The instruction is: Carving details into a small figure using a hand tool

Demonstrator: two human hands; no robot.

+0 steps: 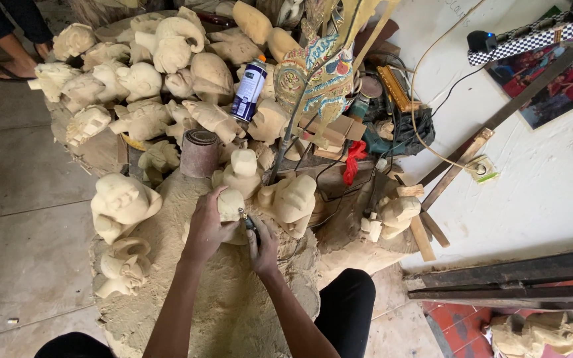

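Head view: my left hand (pixel 205 222) clamps the pale wooden carving (pixel 231 202) steady while my right hand (pixel 262 246) pinches a small rotary tool (pixel 247 220) against it.

A woodcarving workshop: unfinished pale carved heads (pixel 142 79) heaped on a sawdust-covered floor (pixel 233 311), beside a sandpaper roll (pixel 199 153) and painted puppet (pixel 316 79).

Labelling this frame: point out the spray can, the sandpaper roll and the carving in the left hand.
spray can (pixel 250 89): head view, middle of its blue-and-white body.
sandpaper roll (pixel 199 156): head view, its brown side.
carving (pixel 231 202): head view, pale top above the fingers.
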